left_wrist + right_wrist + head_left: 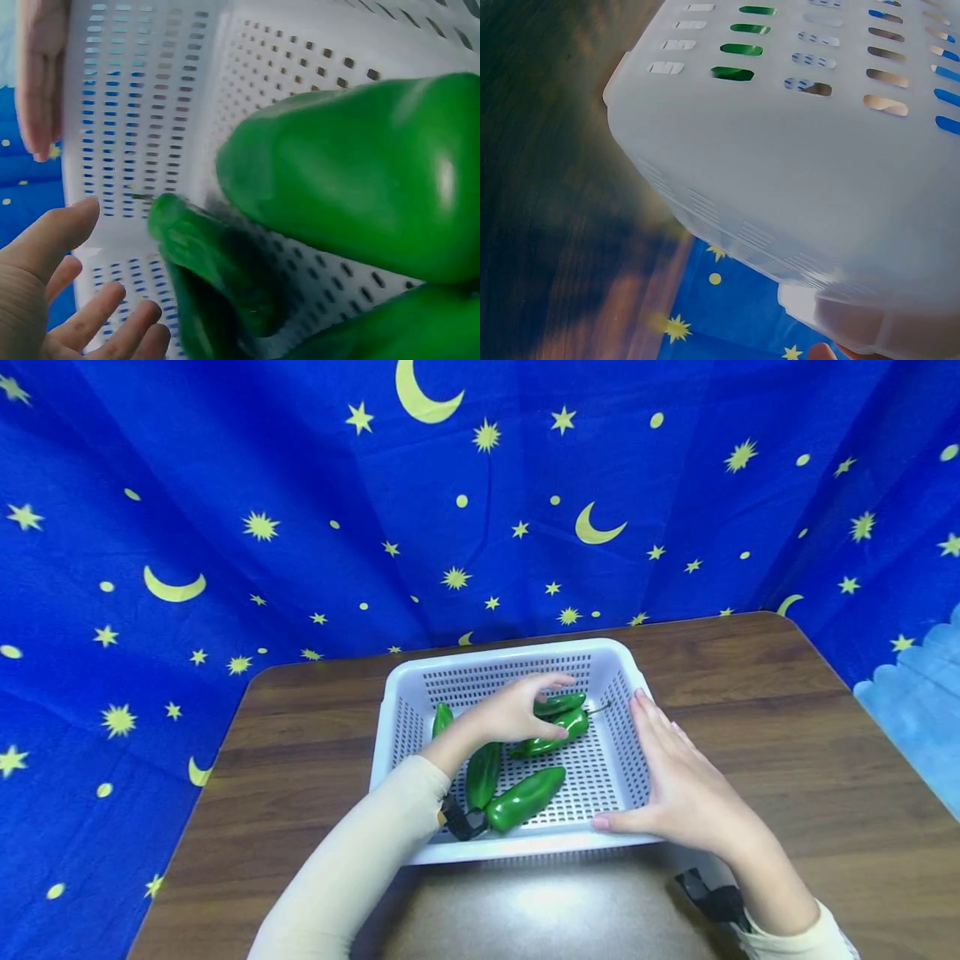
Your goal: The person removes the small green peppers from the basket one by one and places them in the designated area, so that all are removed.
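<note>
A white perforated plastic basket (pixel 600 827) holds several glossy green peppers. My left hand (pixel 517 710) hovers over them inside the basket, its fingers spread and thumb apart, gripping nothing. Nearest to it is a green pepper with a thin stem (pixel 573 723); another pepper (pixel 562 703) lies just behind. Closer to me lie a plump pepper (pixel 527 797) and a darker one (pixel 482 772); a further pepper (pixel 442 718) is partly hidden by my left forearm. At the basket's right near corner rests my right hand (pixel 686 785), fingers extended along the side, thumb on the near rim.
The basket stands on a brown wooden table (pixel 300 793). Behind and around the table hangs a blue cloth (pixel 315 510) with yellow moons and stars. Light blue fabric (pixel 918 693) shows at the right edge. Each wrist wears a small black camera.
</note>
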Tool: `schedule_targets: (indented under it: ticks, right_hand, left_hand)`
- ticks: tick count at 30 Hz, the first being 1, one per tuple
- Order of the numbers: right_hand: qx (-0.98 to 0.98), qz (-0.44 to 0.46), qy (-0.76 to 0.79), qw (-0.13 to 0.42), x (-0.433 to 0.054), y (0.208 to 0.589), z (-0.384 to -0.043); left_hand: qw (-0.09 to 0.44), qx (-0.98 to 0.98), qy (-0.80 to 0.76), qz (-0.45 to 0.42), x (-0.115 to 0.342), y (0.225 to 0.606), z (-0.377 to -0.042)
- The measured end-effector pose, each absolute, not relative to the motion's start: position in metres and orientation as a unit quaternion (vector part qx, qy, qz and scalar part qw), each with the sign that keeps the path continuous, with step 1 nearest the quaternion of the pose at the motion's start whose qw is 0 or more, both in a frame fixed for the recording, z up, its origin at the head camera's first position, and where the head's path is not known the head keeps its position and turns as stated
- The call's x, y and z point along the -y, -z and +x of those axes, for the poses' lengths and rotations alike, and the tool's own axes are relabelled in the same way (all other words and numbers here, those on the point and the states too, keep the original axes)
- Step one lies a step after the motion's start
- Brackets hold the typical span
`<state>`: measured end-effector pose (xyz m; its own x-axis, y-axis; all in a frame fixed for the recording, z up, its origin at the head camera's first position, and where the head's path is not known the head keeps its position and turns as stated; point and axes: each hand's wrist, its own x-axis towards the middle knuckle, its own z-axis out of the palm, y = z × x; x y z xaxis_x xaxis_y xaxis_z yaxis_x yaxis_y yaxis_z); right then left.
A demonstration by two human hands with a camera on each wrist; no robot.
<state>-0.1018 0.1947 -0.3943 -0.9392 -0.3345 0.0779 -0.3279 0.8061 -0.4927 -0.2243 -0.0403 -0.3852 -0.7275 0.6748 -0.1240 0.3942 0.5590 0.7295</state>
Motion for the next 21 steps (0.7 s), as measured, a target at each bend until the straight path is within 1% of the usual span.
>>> schedule_targets:
  ticks: [4, 10, 16, 21]
  right_hand:
    - [-0.951, -0.174, 0.257, 0.008, -0.195, 0.394, -0.102]
    - [-0.950, -0.176, 0.258, 0.003, -0.194, 0.395, -0.102]
    - [-0.951, -0.176, 0.254, 0.000, -0.194, 0.395, -0.102]
    - [-0.951, -0.176, 0.254, 0.001, -0.194, 0.394, -0.102]
  left_hand:
    - [0.203, -0.871, -0.314, 0.319, 0.036, 0.392, -0.227]
    - [0.180, -0.892, -0.240, 0.337, 0.031, 0.398, -0.227]
    - [0.202, -0.887, -0.207, 0.361, 0.029, 0.402, -0.227]
    - [0.199, -0.892, -0.173, 0.368, 0.028, 0.406, -0.227]
